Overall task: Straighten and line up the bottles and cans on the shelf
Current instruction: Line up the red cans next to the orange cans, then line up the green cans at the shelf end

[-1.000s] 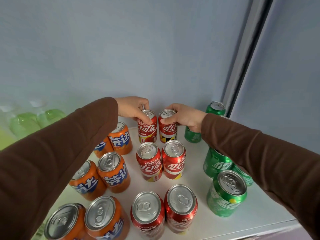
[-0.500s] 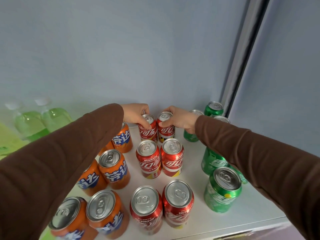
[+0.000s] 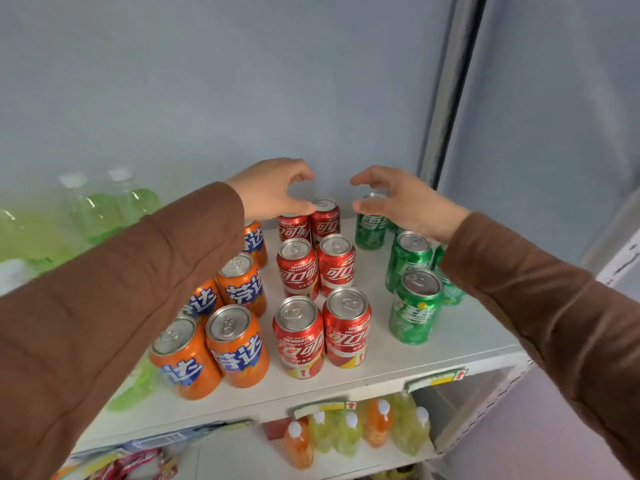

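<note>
Now both hands have let go of the two rear red cans (image 3: 308, 221) they gripped a second ago and are lifted above the back of the shelf (image 3: 460, 341). The left hand (image 3: 273, 192) hovers over the left rear red can, fingers loosely curved, holding nothing. The right hand (image 3: 398, 199) hangs just over the rearmost green can (image 3: 370, 230), fingers likewise curved and empty. Six red cans stand upright in three touching pairs down the middle. Five orange cans (image 3: 239, 344) show to the left, partly behind the brown sleeve (image 3: 114, 296). At least four green cans (image 3: 415, 306) show to the right, loosely spaced. Green bottles (image 3: 114, 202) stand blurred at far left.
</note>
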### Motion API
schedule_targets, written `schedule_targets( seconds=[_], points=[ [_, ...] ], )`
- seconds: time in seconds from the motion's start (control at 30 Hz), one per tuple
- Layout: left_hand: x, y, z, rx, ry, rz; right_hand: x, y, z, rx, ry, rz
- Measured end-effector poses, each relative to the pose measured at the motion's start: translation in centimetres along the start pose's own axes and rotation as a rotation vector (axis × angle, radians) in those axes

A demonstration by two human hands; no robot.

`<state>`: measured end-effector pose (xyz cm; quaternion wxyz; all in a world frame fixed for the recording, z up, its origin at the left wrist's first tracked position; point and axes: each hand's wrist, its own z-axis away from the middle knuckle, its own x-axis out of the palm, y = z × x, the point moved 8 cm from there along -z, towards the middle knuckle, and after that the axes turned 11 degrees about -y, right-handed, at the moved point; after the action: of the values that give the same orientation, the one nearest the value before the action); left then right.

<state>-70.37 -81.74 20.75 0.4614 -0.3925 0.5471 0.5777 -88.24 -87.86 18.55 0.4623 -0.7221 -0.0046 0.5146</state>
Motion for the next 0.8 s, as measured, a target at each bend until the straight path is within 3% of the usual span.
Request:
schedule_targets(
  seconds=[0.13,0.37,0.6,0.8],
  points=[
    [0.7,6.1,3.7,0.111,0.056,0.004,-1.6,0.8,6.0,-0.054,0.117,-0.068],
    [4.7,14.6,8.2,0.210,0.166,-0.055,-1.1,3.7,14.9,-0.097,0.157,-0.071],
    [11.9,18.1,12.0,0.128,0.346,0.022,2.1,9.4,20.6,-0.087,0.159,-0.086],
    [22.4,17.1,11.7,-0.043,0.312,0.057,6.9,14.5,22.0,-0.079,0.091,0.145]
  ],
)
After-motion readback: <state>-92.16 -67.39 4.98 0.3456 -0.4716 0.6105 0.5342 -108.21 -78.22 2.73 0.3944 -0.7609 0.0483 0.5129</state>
